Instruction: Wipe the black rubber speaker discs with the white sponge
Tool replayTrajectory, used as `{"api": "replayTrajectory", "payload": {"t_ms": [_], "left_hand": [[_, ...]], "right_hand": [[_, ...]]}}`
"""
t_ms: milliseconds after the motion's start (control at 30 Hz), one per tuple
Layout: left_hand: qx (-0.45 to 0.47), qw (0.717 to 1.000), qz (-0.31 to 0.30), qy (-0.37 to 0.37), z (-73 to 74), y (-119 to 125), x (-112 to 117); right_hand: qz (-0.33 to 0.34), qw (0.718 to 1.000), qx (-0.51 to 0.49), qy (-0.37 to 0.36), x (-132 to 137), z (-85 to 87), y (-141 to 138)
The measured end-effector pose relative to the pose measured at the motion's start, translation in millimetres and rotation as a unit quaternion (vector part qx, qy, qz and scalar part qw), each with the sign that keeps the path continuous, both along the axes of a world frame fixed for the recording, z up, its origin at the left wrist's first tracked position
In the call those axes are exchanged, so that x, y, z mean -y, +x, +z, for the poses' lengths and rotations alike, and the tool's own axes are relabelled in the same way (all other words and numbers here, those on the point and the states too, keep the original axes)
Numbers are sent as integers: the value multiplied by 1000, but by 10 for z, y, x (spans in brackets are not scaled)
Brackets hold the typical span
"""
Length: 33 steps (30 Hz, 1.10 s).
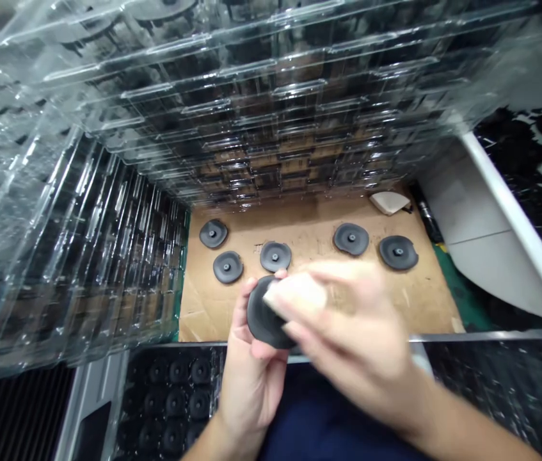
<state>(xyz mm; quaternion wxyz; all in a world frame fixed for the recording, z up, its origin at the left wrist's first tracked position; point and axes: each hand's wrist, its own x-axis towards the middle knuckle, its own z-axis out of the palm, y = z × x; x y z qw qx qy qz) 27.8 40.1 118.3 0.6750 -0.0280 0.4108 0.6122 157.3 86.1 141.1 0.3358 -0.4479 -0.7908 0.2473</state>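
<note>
My left hand (254, 378) grips a dark rubber-like disc (263, 314) by its edge, its smooth face turned up. Smeared by motion, my right hand (357, 333) presses a pale, whitish pad (302, 293) against the disc's upper right side; what the pad is made of cannot be made out. On the cardboard (309, 320) beyond my hands lie several similar discs with a small central knob, among them a near one (275, 256), one at the left (227, 266) and one at the right (398, 252).
Tall stacks of clear plastic trays rise at the back (271, 128) and left (83, 243). Another pale pad (390, 202) and a black marker-like tube (427, 214) sit at the back right. A white panel (515, 218) borders the right; black scraps (530, 166) lie beyond. A disc-filled tray (169, 403) is lower left.
</note>
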Motion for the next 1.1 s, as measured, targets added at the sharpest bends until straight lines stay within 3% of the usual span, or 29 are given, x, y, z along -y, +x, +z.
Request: {"api": "replayTrajectory", "payload": {"t_ms": [100,267,333,400,467,567,600,667,800,867,933,1000,1067,1100], "left_hand": [[2,999,-9,-31,-4,-10,37],[-9,999,-5,-50,-8,-33,48],[-7,999,2,-33,7,-60,13],[-11,1000,11,-23,21,-90,-30],[-16,999,14,-27,20,-108,-64],[1,999,0,-42,-7,-101,-80],[9,999,-4,-42,-18,-94,-77],[19,999,-8,-40,-33,-81,-65],[15,999,-16,-47,-30,-70,-44],[20,999,-26,-42,-24,-57,-36],[25,998,-41,-31,-22,-25,-23],[27,998,-61,-16,-23,14,0],[28,995,-89,-22,-26,41,28],[29,993,-107,-33,-27,44,40]], "right_hand": [[35,999,-20,-17,62,14,-119],[27,999,-34,-20,168,-66,-129],[33,996,-61,-59,247,-118,-19],[1,984,-100,-144,326,-200,141],[-83,941,-160,-288,386,-315,304],[-180,841,-206,-466,474,-503,466],[-189,823,-199,-498,510,-560,491],[-188,812,-177,-523,576,-658,508],[-181,825,-161,-510,541,-734,515],[-187,836,-157,-491,407,-646,510],[-185,856,-159,-456,245,-454,459],[-149,907,-148,-364,112,-199,343],[-70,968,-118,-209,39,36,188],[-21,982,-111,-155,23,125,113]]}}
